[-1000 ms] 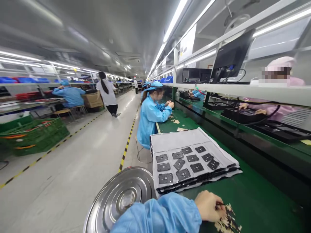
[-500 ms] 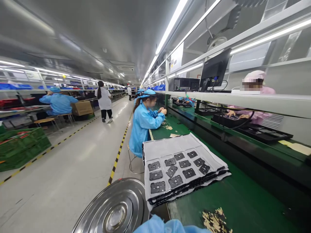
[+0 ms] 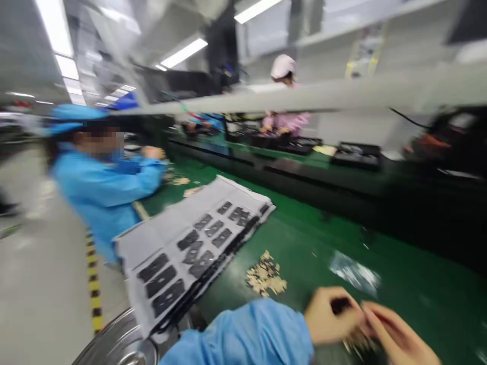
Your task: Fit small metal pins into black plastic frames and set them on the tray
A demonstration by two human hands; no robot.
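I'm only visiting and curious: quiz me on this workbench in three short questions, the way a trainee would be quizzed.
1. True or false: the pile of small tan parts lies on the green belt, to the right of the stack of trays.
2. Pick one. The left hand and right hand are: A) far apart; B) close together over the belt; C) resting on the trays.
3. What colour is the sleeve on the left arm?

Key: 1 true; 2 B; 3 blue.
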